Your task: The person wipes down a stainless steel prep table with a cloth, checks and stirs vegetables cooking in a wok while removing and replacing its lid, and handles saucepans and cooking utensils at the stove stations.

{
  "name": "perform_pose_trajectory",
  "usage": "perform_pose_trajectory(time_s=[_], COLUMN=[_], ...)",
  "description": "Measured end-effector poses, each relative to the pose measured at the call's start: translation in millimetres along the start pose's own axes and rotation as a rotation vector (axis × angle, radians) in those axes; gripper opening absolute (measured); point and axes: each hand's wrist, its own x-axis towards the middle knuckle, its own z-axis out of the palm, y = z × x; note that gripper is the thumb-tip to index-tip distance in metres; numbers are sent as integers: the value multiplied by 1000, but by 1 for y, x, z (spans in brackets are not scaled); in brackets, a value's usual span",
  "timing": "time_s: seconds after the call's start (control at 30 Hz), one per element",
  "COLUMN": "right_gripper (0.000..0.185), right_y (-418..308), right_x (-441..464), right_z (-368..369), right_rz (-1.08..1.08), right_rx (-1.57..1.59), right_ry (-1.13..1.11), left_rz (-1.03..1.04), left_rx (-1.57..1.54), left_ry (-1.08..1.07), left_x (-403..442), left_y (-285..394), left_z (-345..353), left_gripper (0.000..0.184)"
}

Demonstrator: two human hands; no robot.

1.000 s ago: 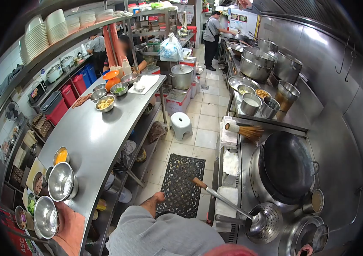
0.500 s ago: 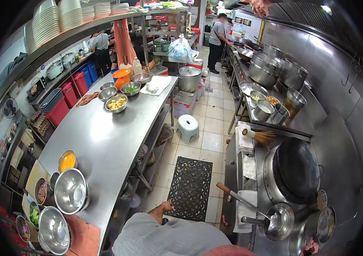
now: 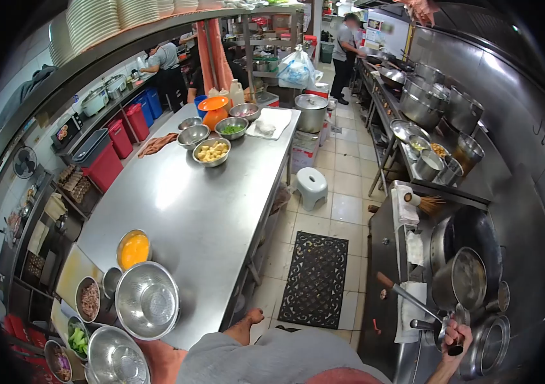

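In my right hand [image 3: 457, 334] is the handle of a metal saucepan [image 3: 459, 280], its dark handle end showing below my fingers. The saucepan is tilted, its open mouth facing me, in front of the black wok [image 3: 480, 237]. Beside that hand lies a ladle [image 3: 416, 301] with a wooden handle end, next to another dark handle [image 3: 421, 325]; the skimmer bowl is mostly hidden. My left hand [image 3: 255, 315] hangs low by my side above the floor, fingers curled together with nothing visible in them.
On the left, a steel table [image 3: 189, 198] bears a bowl of beaten egg [image 3: 135, 249], a perforated steel bowl [image 3: 147, 301] and several ingredient bowls. A black mat [image 3: 314, 278] and white stool [image 3: 311, 185] occupy the aisle. A person [image 3: 346, 54] stands at the far stove.
My right hand has come up from the lower right edge, lifting the saucepan toward the wok. The view has turned, shifting the table and aisle rightward. My left hand still hangs low.
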Motion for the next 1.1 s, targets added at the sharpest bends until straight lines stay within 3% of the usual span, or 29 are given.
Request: perform_pose_trajectory(time_s=[0.07,0.23,0.4,0.63,1.1], right_gripper=[41,40,39,39,33], right_y=[26,73,101,129,141], right_x=[14,61,117,189,225], right_z=[19,44,57,62,62], right_rz=[71,245,459,648,795], right_rx=[-37,-17,-24,-53,-167], right_ry=[-75,-110,-158,-391,-461], left_rz=[-122,-182,-254,-377,-401], left_rx=[-167,-210,-383,-426,-563], left_ry=[23,96,160,258,240], left_x=[-8,-17,-25,-26,-11], left_y=[-19,-44,-34,-6,22], left_z=[-2,11,18,21,27], left_gripper=[36,36,35,39,45])
